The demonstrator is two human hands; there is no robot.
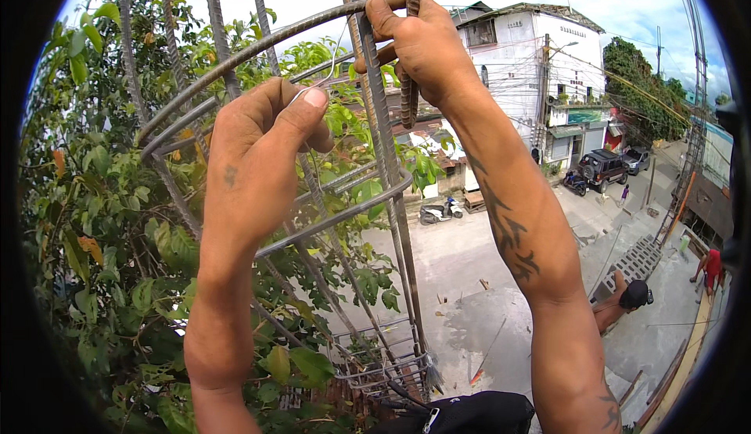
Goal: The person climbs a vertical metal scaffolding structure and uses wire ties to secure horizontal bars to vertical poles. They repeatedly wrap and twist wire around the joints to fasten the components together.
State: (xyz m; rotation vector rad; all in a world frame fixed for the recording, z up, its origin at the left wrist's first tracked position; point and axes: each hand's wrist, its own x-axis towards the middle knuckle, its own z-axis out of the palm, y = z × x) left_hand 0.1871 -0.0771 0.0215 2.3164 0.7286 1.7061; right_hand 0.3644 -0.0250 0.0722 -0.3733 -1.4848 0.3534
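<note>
My left hand [262,141] pinches a thin tie wire [335,62] between thumb and fingers. The wire rises toward the corner of a bent steel stirrup [258,45] that rings several upright ribbed rebars. At that corner my right hand [426,43] is closed on the stirrup, its thumb beside the upright rebar [371,82]. Part of the stirrup is hidden by my fingers. Close to my right palm hangs another ribbed bar [409,102], whose lower end shows below the hand. A lower stirrup [344,215] crosses the same uprights.
Leafy branches [102,223] crowd the cage's left side. Far below are a street with a scooter [441,211] and a dark car [604,166]. One person in a dark cap [635,295] is at lower right, another in red [712,268] beyond. More stirrups [383,371] stack at the base.
</note>
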